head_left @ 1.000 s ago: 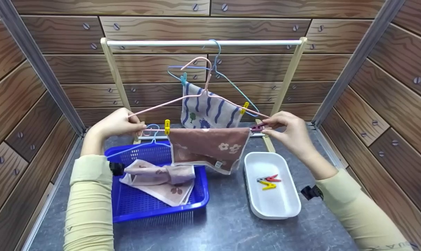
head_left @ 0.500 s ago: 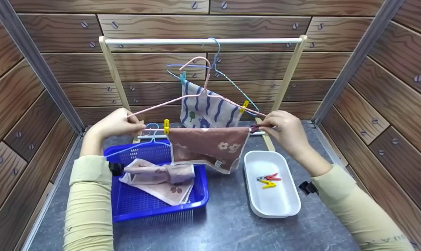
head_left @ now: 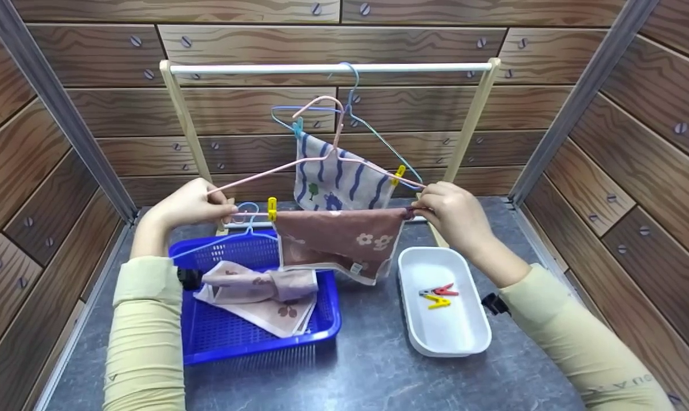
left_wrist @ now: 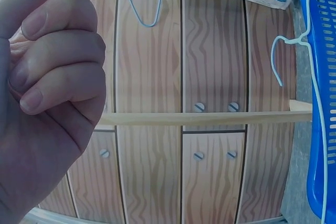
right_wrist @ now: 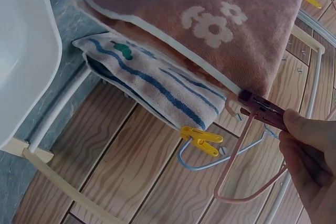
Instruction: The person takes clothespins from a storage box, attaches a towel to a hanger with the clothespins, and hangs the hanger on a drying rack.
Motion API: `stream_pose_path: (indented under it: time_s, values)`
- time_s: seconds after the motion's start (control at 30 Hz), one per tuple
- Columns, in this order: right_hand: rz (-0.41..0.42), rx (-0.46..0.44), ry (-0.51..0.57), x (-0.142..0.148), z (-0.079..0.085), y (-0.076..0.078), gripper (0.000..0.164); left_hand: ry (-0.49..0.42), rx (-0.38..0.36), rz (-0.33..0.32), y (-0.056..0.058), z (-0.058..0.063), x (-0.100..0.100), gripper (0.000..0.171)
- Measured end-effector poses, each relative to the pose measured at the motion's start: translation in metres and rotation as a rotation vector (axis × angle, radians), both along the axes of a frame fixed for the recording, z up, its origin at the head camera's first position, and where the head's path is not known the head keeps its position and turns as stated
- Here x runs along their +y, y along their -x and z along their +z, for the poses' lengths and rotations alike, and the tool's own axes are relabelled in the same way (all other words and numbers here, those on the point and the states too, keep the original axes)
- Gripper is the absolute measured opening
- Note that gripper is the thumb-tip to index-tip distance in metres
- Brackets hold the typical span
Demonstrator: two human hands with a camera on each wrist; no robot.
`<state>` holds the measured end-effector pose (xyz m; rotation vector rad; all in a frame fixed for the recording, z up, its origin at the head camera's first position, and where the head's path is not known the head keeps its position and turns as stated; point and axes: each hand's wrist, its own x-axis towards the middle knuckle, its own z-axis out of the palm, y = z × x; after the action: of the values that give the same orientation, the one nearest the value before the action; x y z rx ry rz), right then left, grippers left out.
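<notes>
My left hand [head_left: 187, 204] grips the left end of a pink hanger [head_left: 264, 173]. Over the hanger's lower bar hangs a brown towel [head_left: 327, 237] with white flowers, its left corner fixed by a yellow clothespin [head_left: 272, 209]. At the towel's right corner my right hand [head_left: 461, 222] pinches a dark purple clothespin [right_wrist: 262, 111] between thumb and fingers; its nose sits at the towel's edge and the bar. In the left wrist view the left hand's fingers [left_wrist: 68, 45] are curled, with the hanger hardly visible.
A rack with a white rail [head_left: 236, 69] bears a blue hanger [head_left: 384, 140] and a striped towel [head_left: 335, 180]. A blue basket [head_left: 207, 345] at the left holds another towel [head_left: 287, 308] and a light blue hanger [head_left: 207, 244]. At the right, a white tray [head_left: 447, 337] contains several clothespins [head_left: 438, 301].
My right hand has moved a little left with the purple clothespin, bringing it onto the towel's right corner. The left hand keeps its grip on the hanger.
</notes>
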<state>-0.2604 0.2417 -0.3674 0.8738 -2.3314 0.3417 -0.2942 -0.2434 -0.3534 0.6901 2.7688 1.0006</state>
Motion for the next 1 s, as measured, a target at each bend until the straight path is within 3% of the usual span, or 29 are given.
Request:
stream_pose_path:
  time_s: [0.4,1.0]
  values:
    - [-0.007,0.027,-0.018,-0.001,-0.002,0.0,0.017,0.009,0.01,-0.01,-0.001,0.001,-0.001,0.027]
    - [-0.071,0.16,0.12,-0.001,-0.013,0.001,0.021,0.015,0.002,0.008,-0.001,-0.003,0.0,0.027]
